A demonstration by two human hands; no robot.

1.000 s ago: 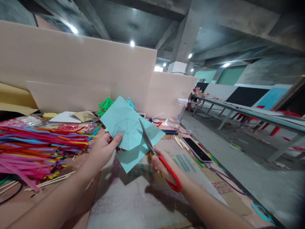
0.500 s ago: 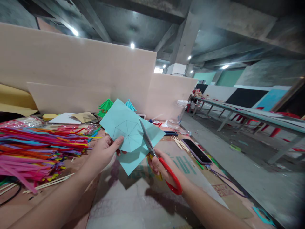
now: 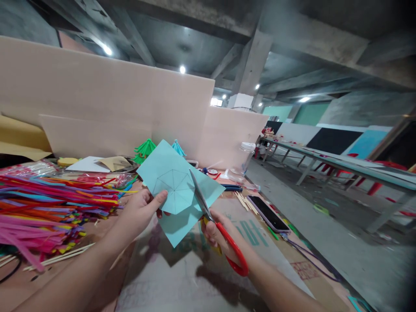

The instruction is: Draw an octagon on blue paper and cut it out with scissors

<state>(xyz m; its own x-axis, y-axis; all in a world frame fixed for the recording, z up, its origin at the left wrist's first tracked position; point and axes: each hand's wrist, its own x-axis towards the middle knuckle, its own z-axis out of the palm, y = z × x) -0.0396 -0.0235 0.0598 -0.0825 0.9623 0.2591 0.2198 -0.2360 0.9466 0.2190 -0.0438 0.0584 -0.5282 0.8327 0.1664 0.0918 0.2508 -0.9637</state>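
Note:
My left hand pinches the lower left edge of a light blue paper sheet held up above the table. A drawn polygon with spokes shows on the sheet. My right hand grips red-handled scissors whose metal blades lie across the sheet's right part, along the polygon's edge.
A heap of coloured strips and wooden sticks lies at left. A phone, a clear jar, a green paper umbrella and a blue one sit further back. Pale boards wall the table's far side.
The paper and both hands have stayed nearly in place; the view has shifted slightly downward. The scissor blades remain across the sheet.

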